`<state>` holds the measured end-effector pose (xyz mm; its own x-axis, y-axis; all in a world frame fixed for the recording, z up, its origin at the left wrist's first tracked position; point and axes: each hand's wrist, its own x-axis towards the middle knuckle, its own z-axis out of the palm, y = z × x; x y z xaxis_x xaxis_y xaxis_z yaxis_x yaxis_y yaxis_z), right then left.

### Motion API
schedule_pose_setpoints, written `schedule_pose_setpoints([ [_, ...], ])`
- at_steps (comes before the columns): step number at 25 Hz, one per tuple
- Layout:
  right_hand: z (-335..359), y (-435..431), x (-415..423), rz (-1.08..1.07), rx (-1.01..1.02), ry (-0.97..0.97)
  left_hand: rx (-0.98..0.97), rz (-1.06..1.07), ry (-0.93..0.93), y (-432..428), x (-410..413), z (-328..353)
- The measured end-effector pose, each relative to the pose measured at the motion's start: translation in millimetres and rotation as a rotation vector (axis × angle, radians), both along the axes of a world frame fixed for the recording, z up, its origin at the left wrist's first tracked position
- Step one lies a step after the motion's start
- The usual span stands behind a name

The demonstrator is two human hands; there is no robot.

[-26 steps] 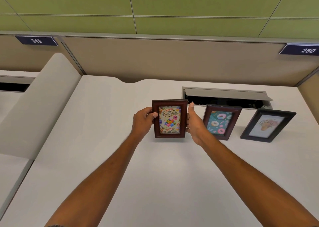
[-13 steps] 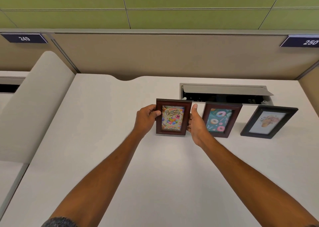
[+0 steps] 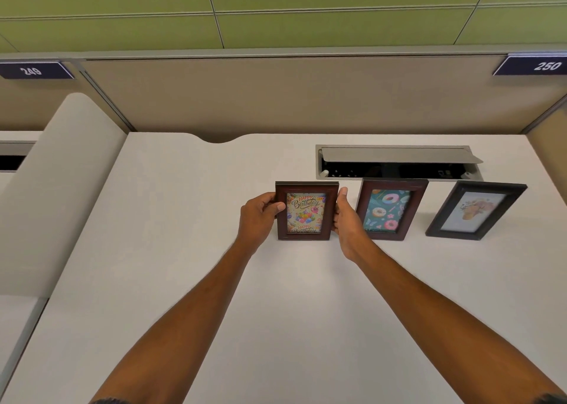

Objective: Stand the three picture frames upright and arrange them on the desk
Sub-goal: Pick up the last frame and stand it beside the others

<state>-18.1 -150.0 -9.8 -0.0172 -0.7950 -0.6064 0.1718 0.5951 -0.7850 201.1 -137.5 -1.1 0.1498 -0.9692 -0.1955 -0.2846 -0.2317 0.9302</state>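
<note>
A brown frame with a "Happy Birthday" balloon picture (image 3: 305, 213) stands upright on the white desk (image 3: 190, 250), its lower edge on the surface. My left hand (image 3: 259, 219) grips its left side, thumb on the front. My right hand (image 3: 345, 219) holds its right side, thumb pointing up along the edge. To its right stands a brown frame with a donut picture (image 3: 388, 210), partly behind my right hand. Further right a black frame with a pale picture (image 3: 474, 211) stands upright, leaning back.
An open cable box with a raised grey lid (image 3: 399, 161) sits in the desk just behind the frames. A beige partition wall (image 3: 276, 96) closes the back. A curved grey divider (image 3: 58, 188) borders the desk on the left.
Both hands have carried the birthday frame away from me, toward the back of the desk, into line with the other two frames. Its lower edge now rests on the desk.
</note>
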Motion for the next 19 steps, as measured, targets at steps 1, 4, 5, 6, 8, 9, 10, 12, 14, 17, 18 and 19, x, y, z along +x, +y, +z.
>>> schedule_pose_setpoints([
  [1,0,0,0,-0.007,0.006,0.002,-0.001,0.009,0.001,3,0,-2],
  [4,0,5,1,0.004,0.008,0.02,-0.012,0.032,0.027,10,1,-6],
  [5,2,7,1,0.006,0.003,0.023,-0.016,0.037,0.04,11,0,-6],
  [6,4,10,2,0.009,-0.004,0.027,-0.019,0.043,0.042,13,-2,-5],
  [8,9,17,1,0.02,-0.015,0.057,-0.024,0.062,0.017,18,-4,-4],
  [9,9,22,-1,0.028,-0.024,0.089,-0.018,0.083,0.005,21,-4,-4],
  [10,8,28,-3,0.041,-0.044,0.129,-0.007,0.117,-0.003,27,-4,-4],
  [12,9,46,-8,0.067,-0.096,0.199,0.016,0.224,-0.04,38,-3,-8],
  [14,8,65,-15,0.062,-0.134,0.241,0.038,0.346,-0.118,51,-2,-12],
  [17,9,89,-26,0.058,-0.164,0.292,0.073,0.403,-0.181,73,-3,-16],
  [18,9,95,-30,0.057,-0.162,0.304,0.086,0.378,-0.175,82,-6,-16],
  [19,8,100,-34,0.051,-0.159,0.313,0.097,0.35,-0.15,90,-10,-17],
])
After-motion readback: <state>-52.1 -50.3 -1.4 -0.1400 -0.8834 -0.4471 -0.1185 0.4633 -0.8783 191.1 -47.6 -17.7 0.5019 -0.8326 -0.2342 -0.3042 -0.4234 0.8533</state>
